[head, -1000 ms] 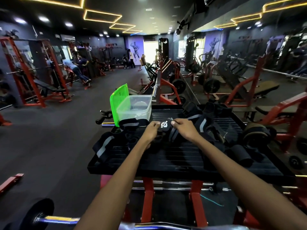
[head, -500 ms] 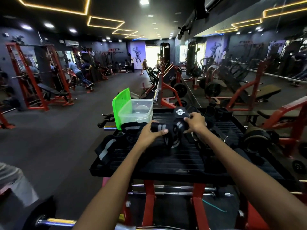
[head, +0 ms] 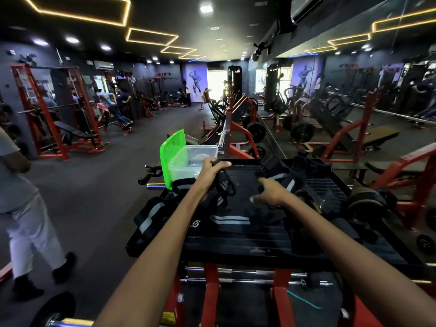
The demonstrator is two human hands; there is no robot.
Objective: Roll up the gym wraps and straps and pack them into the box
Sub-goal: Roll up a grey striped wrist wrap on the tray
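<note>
Wraps and straps lie heaped across the black ribbed platform in front of us, and our left hand has its fingers curled round a bunched black strap, holding it up just beside the near right corner of the clear plastic box. The strap's loose loops hang down from the hand toward the pile. The box stands at the far left corner of the platform, its green lid tipped up against its left side. Our right hand hovers over the middle of the platform with fingers spread and loosely bent, gripping nothing. Below it a flattened wrap with grey stripes rests on the ribs, and another striped wrap droops over the platform's left edge. More dark straps are piled along the far side, to the right of the box. A person in light trousers stands on the floor at the left.
</note>
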